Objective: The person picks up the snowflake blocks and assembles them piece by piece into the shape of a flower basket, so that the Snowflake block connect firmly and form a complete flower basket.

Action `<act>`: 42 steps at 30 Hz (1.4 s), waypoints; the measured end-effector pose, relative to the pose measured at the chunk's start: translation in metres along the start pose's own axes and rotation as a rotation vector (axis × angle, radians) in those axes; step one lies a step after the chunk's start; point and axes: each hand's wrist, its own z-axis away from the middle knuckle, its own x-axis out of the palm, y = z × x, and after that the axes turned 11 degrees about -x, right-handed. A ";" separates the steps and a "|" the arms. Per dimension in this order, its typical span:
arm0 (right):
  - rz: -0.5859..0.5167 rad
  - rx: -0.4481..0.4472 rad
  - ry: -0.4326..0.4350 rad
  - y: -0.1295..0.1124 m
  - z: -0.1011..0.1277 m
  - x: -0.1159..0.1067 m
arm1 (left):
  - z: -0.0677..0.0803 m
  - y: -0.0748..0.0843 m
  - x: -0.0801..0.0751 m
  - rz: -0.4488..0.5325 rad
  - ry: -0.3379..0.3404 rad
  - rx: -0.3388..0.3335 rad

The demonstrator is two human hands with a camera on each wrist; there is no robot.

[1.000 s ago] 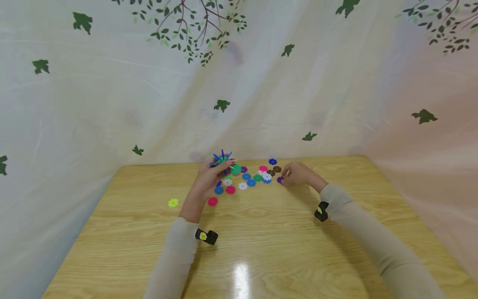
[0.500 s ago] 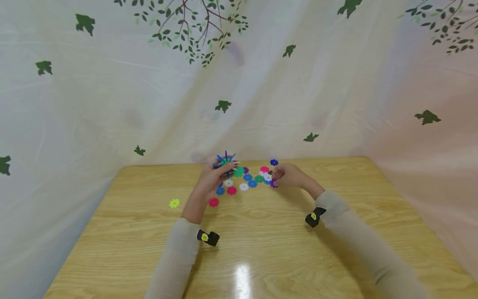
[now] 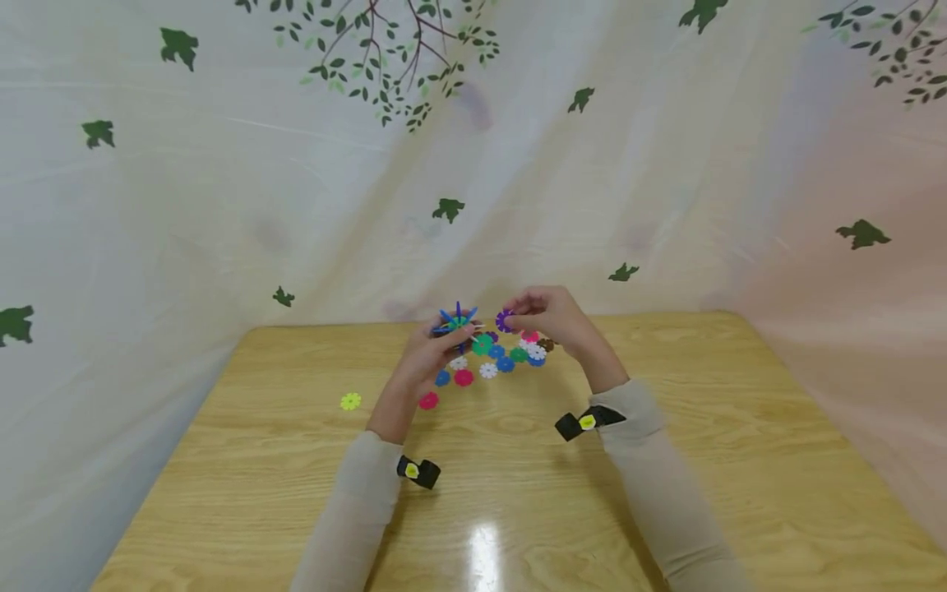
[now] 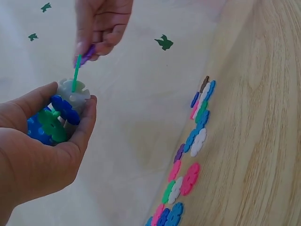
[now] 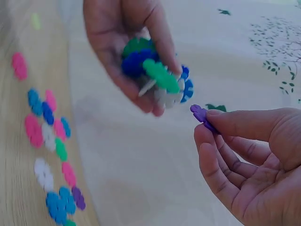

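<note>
The cluster (image 3: 456,320) of slotted discs sits cradled in the left hand (image 3: 422,359), raised above the surface (image 3: 666,493) with its slots exposed. Just right of it, the right hand (image 3: 551,316) pinches a purple disc (image 3: 504,321) edge-on. Loose discs (image 3: 494,362) lie below the cluster.

Left hand (image 3: 423,362) is holding a cluster of discs (image 5: 157,75) showing blue, green and white. Right hand (image 3: 551,316) is pinching a purple disc (image 5: 201,115). Loose discs (image 3: 494,358) on the table are showing blue, pink, white, green, purple and brown, with one yellow-green disc (image 3: 350,401) lying apart. Table (image 3: 666,510) is showing a light wood grain. Backdrop curtain (image 3: 222,164) is showing pale cream with a dark green leaf-and-branch print. Sleeves (image 3: 651,493) are showing beige; wrist cameras (image 3: 418,472) are showing black with yellow dots.
</note>
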 end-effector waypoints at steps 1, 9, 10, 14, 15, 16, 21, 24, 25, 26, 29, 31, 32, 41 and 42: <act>-0.017 -0.001 0.018 0.000 -0.001 0.002 | -0.001 -0.001 0.001 -0.004 0.008 -0.004; -0.110 -0.077 0.101 0.003 -0.001 0.024 | 0.002 -0.002 0.003 -0.017 0.055 -0.003; -0.110 -0.079 0.105 0.003 -0.001 0.026 | 0.002 -0.002 0.003 -0.014 0.056 0.001; -0.123 -0.072 0.149 0.005 -0.002 0.031 | 0.003 -0.001 0.003 -0.012 0.055 0.017; -0.124 -0.074 0.161 0.006 -0.003 0.032 | 0.003 -0.001 0.004 -0.014 0.056 0.020; -0.125 -0.081 0.173 0.006 -0.003 0.033 | 0.003 -0.001 0.004 -0.014 0.058 0.024; -0.094 -0.116 0.209 0.005 -0.003 0.037 | 0.002 -0.001 0.006 -0.014 0.086 0.042; -0.063 -0.122 0.205 0.005 -0.003 0.037 | 0.002 -0.002 0.007 -0.010 0.103 0.050; -0.060 -0.120 0.203 0.005 -0.003 0.037 | 0.002 -0.002 0.007 -0.007 0.106 0.052; -0.056 -0.119 0.198 0.005 -0.003 0.037 | 0.002 -0.003 0.007 -0.005 0.106 0.053; -0.057 -0.117 0.179 0.006 -0.003 0.036 | 0.003 -0.003 0.007 0.007 0.096 0.057; -0.063 -0.119 0.173 0.006 -0.003 0.036 | 0.003 -0.003 0.007 0.011 0.089 0.058; -0.065 -0.120 0.171 0.006 -0.003 0.035 | 0.003 -0.003 0.007 0.008 0.087 0.059; -0.081 -0.116 0.181 0.004 -0.002 0.035 | 0.002 -0.002 0.007 -0.050 0.092 0.046; -0.083 -0.116 0.184 0.003 -0.001 0.036 | 0.002 -0.002 0.007 -0.056 0.090 0.047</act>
